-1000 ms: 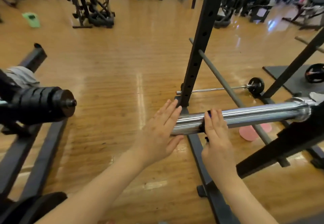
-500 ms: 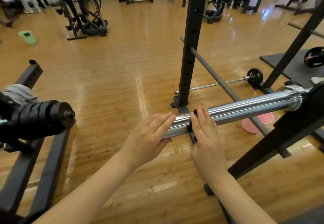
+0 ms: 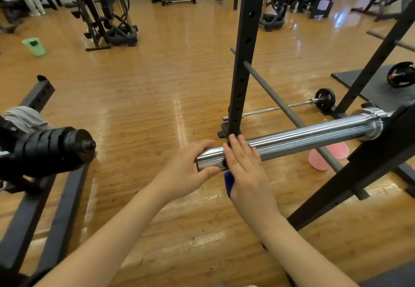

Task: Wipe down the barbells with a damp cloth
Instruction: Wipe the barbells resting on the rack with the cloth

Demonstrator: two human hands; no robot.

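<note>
Two hands on one shiny chrome barbell sleeve [image 3: 298,137]
Left hand [image 3: 187,170] curls round its end; right hand [image 3: 244,167], fingers straight together, presses one blue cloth [image 3: 229,182].

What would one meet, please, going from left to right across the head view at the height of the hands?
Black stacked weight plates → left hand gripping the chrome barbell sleeve's end → blue cloth under the right hand → pink basin on the floor → black rack beam.
</note>
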